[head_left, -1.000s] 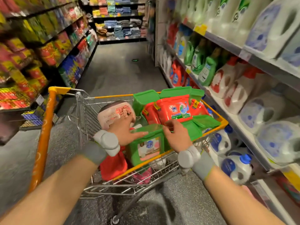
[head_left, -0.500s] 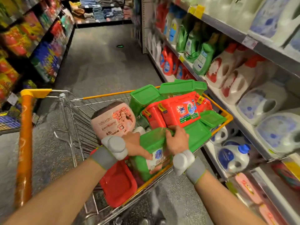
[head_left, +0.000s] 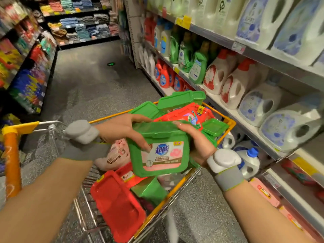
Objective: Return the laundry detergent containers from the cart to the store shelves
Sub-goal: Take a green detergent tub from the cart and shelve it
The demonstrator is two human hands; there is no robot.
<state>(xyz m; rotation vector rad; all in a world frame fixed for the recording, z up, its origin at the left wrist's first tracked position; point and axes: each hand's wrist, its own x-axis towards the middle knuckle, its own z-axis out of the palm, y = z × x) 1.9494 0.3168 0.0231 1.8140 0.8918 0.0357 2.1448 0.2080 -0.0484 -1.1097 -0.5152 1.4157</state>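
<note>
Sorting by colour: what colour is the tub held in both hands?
Green tub, with a white and pink label; seen in the head view.

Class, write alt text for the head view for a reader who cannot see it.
Both hands, left and right, hold a green tub above a cart of red and green tubs. Detergent jugs fill the shelves at right.

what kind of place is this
Most likely a supermarket's laundry aisle: shelves stocked with detergent jugs and yellow price tags, plus a wire shopping cart full of tubs. Both hands hold a green detergent box above it.
</note>
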